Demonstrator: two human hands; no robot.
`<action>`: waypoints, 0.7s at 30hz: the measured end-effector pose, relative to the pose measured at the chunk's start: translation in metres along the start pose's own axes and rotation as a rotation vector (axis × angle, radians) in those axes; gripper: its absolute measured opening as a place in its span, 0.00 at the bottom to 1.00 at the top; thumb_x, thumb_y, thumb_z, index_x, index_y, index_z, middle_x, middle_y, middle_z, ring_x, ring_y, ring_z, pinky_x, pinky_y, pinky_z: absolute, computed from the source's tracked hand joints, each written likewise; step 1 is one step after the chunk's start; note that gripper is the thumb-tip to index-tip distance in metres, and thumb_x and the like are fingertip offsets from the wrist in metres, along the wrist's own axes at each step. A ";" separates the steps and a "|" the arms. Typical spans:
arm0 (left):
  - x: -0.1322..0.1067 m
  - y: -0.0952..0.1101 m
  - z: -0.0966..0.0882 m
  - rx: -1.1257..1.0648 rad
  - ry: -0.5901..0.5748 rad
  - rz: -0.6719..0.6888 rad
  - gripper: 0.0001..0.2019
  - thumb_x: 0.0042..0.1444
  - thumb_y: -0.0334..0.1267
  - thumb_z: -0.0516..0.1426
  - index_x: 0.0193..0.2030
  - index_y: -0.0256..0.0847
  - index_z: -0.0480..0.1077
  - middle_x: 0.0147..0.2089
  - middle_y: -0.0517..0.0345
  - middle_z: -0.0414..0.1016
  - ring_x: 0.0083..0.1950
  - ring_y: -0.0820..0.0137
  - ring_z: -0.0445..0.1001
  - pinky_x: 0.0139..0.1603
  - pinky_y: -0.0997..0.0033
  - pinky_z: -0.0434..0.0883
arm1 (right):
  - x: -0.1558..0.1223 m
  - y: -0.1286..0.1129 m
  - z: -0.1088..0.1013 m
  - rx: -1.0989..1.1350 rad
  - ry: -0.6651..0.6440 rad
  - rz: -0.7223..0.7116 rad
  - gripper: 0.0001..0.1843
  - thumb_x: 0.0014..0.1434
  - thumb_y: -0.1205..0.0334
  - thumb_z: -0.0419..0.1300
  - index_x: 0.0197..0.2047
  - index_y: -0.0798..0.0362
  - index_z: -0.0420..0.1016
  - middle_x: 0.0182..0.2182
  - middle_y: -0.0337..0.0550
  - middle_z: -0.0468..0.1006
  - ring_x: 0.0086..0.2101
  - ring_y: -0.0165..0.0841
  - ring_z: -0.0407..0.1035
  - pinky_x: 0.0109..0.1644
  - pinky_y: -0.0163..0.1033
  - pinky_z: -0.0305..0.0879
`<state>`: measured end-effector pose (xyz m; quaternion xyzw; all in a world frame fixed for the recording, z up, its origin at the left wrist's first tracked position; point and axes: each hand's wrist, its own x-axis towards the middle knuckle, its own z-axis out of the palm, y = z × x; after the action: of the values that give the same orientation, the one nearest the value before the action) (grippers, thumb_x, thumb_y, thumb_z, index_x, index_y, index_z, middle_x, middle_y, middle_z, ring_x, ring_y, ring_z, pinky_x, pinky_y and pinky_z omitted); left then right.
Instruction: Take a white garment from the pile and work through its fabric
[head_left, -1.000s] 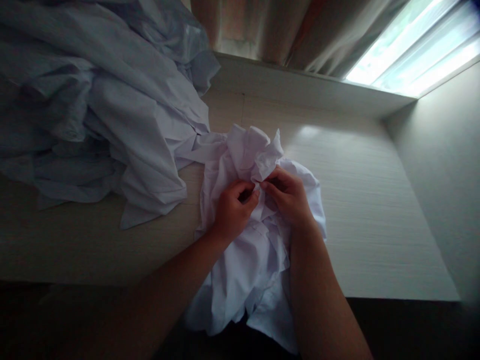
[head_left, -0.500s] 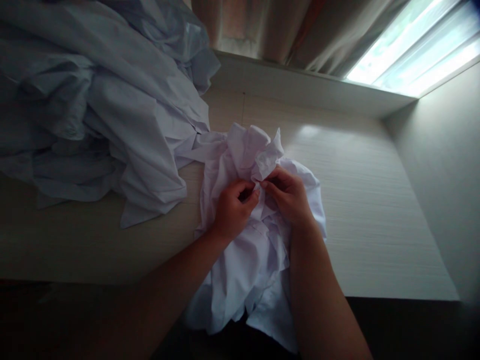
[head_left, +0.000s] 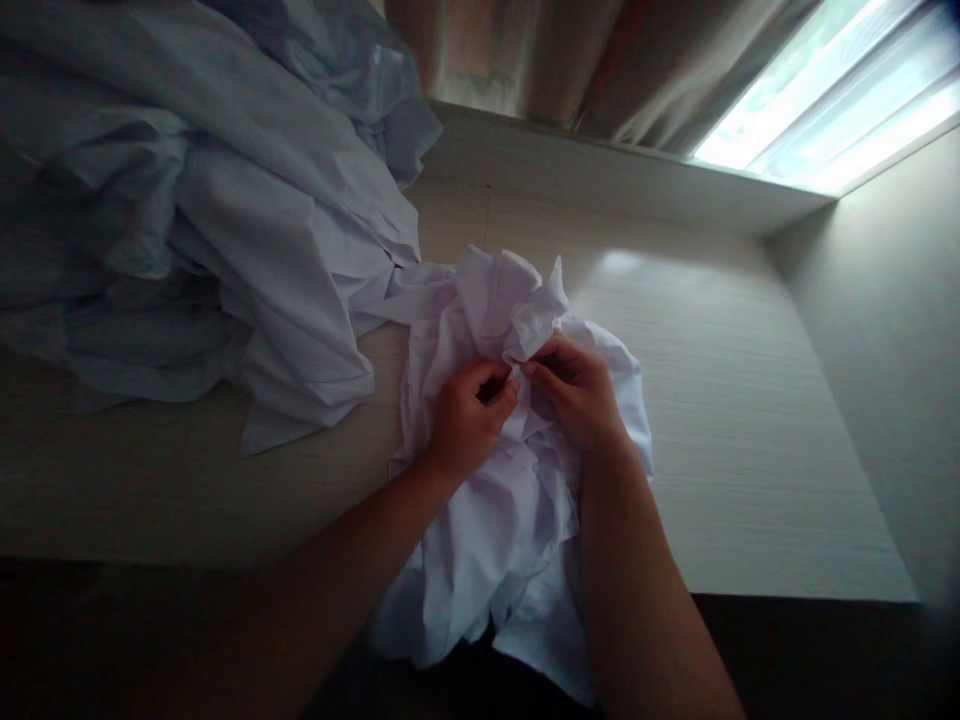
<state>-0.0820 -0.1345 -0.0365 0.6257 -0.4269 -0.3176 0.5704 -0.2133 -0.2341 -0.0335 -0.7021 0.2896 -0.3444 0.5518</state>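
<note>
A crumpled white shirt [head_left: 487,520] lies in front of me, its lower end hanging over the table's front edge. Near the upright collar, my left hand [head_left: 472,410] is closed, pinching the cloth between thumb and fingertips. Just to its right, my right hand [head_left: 574,385] pinches the same part, with the thumb on top and the other fingers partly behind a raised flap of cloth. The fingertips of both hands almost meet. Whether a button sits between them is too small to make out.
A large heap of white garments [head_left: 262,240] covers the left of the pale table [head_left: 750,430], and one piece reaches the shirt. Behind the table are a low ledge [head_left: 600,170] and brown curtains [head_left: 495,60]. A bright window [head_left: 832,100] and a wall [head_left: 900,300] stand right.
</note>
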 end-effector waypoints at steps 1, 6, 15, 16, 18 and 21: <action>0.000 0.000 0.000 -0.002 0.000 -0.002 0.07 0.60 0.38 0.62 0.33 0.39 0.73 0.32 0.60 0.72 0.33 0.72 0.69 0.36 0.72 0.67 | 0.000 0.000 0.000 -0.002 -0.001 0.000 0.02 0.61 0.60 0.66 0.36 0.48 0.78 0.37 0.40 0.76 0.38 0.35 0.70 0.45 0.43 0.68; 0.000 0.000 0.000 -0.012 0.004 0.002 0.06 0.60 0.37 0.62 0.33 0.39 0.73 0.33 0.60 0.73 0.34 0.72 0.70 0.37 0.72 0.67 | 0.000 0.000 0.000 0.002 -0.004 -0.005 0.02 0.61 0.60 0.66 0.37 0.48 0.78 0.37 0.41 0.77 0.39 0.35 0.71 0.45 0.43 0.67; 0.000 0.002 0.000 -0.014 0.003 -0.009 0.07 0.60 0.38 0.62 0.32 0.40 0.73 0.32 0.60 0.73 0.34 0.71 0.70 0.36 0.71 0.67 | 0.000 0.000 0.000 -0.001 0.001 -0.001 0.02 0.61 0.60 0.67 0.36 0.48 0.78 0.36 0.40 0.76 0.37 0.35 0.70 0.44 0.43 0.67; 0.000 0.001 0.000 -0.015 0.004 -0.008 0.07 0.60 0.38 0.62 0.32 0.40 0.73 0.32 0.60 0.72 0.34 0.71 0.70 0.36 0.71 0.67 | 0.000 0.000 0.000 -0.001 0.002 0.001 0.02 0.61 0.60 0.67 0.36 0.48 0.78 0.36 0.40 0.76 0.37 0.35 0.70 0.44 0.43 0.67; 0.000 0.001 0.000 -0.017 0.007 -0.008 0.07 0.60 0.39 0.62 0.33 0.40 0.73 0.32 0.60 0.73 0.34 0.71 0.70 0.36 0.72 0.67 | 0.000 0.000 0.000 -0.002 0.003 0.003 0.02 0.61 0.60 0.67 0.36 0.47 0.78 0.36 0.40 0.76 0.38 0.35 0.70 0.45 0.43 0.67; 0.000 0.000 0.000 -0.019 0.002 -0.005 0.07 0.60 0.39 0.62 0.34 0.40 0.74 0.33 0.59 0.73 0.34 0.71 0.70 0.36 0.72 0.68 | 0.000 0.001 0.000 0.000 0.005 0.007 0.02 0.61 0.60 0.67 0.37 0.47 0.79 0.37 0.40 0.77 0.38 0.36 0.71 0.45 0.44 0.68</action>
<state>-0.0816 -0.1347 -0.0365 0.6217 -0.4216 -0.3225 0.5760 -0.2136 -0.2339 -0.0342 -0.7002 0.2936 -0.3442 0.5524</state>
